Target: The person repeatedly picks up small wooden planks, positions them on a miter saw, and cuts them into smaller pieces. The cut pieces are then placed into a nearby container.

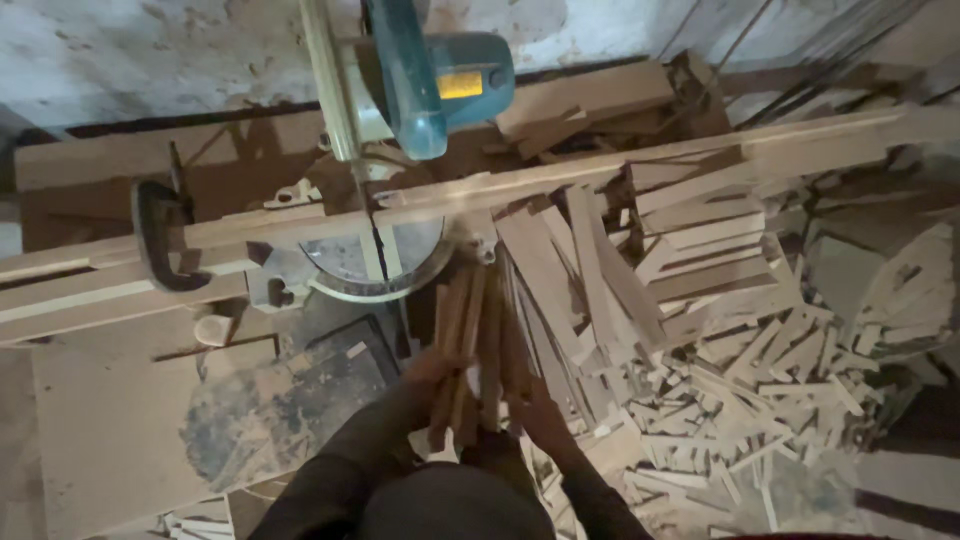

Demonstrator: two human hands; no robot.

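Observation:
I hold a bundle of several thin wooden sticks [472,340] between both hands, pointing away from me toward the saw. My left hand [428,372] grips the bundle's left side near its lower end. My right hand [540,412] clasps the right side. The sticks' far ends reach close to the round base of a mitre saw [375,262]. The saw's teal motor head [432,80] is raised above a long wooden strip [560,175] lying across the saw's fence.
A black clamp [152,235] grips the boards left of the saw. A large heap of cut wooden slats and offcuts [740,330] fills the right side. Flat wooden boards [110,420] lie at lower left. A rough pale wall [150,50] stands behind.

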